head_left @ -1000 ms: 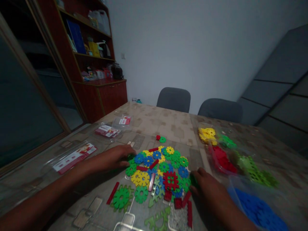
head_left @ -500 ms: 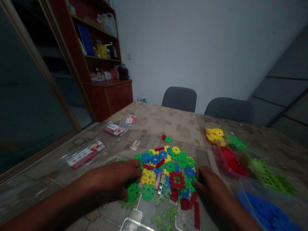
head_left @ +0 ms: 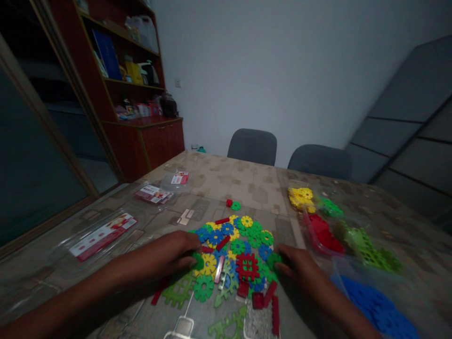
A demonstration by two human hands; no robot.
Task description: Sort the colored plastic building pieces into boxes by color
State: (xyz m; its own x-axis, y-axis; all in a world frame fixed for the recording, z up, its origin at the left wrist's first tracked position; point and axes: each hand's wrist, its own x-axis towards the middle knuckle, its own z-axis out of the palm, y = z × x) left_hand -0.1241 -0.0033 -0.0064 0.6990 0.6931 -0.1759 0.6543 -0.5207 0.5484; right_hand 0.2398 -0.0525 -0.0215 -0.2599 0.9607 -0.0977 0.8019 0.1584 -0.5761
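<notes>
My left hand [head_left: 178, 253] is at the left side of a loose pile of plastic building pieces, with thumb and fingers pinched on a green notched disc [head_left: 198, 262]. At the pile's right edge my right hand [head_left: 297, 264] has its fingers closed on another green notched disc [head_left: 274, 263]. Between the hands lie yellow discs [head_left: 208, 264], blue discs [head_left: 228, 229] and a red square lattice piece [head_left: 247, 266]. A light-green square piece [head_left: 178, 289] and a red strip [head_left: 159, 291] lie below my left hand. Nearer me is a light-green triangular piece [head_left: 229, 325].
On the right stand clear containers with yellow pieces [head_left: 301, 198], red pieces [head_left: 322, 231], light-green pieces [head_left: 370, 247] and blue pieces [head_left: 379, 303]. Clear plastic lids with labels [head_left: 102, 236] lie on the left. Two grey chairs [head_left: 252, 146] stand behind the table.
My left hand has lifted a green disc off the light-green square piece, uncovering it and a red strip. My right hand has closed on a green disc. The view has shifted slightly right.
</notes>
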